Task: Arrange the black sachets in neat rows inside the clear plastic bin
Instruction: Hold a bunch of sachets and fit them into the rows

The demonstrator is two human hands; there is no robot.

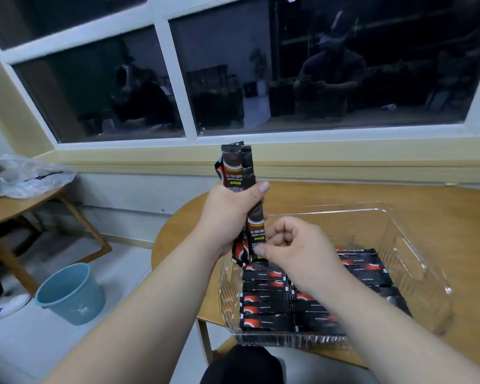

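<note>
My left hand [227,217] grips an upright bundle of black sachets [237,167] above the left end of the clear plastic bin [416,245]. My right hand [291,242] pinches the lower end of one sachet in that bundle [254,239] between thumb and curled fingers. Inside the bin, black sachets [266,300] lie flat in two side-by-side rows, filling the near and left part. The far right part of the bin floor is bare. My right forearm hides part of the right row.
The bin stands on a round wooden table [441,200] below a dark window. A blue bucket [70,293] sits on the floor at left. A second wooden table [20,200] at far left carries a crumpled plastic bag [31,176].
</note>
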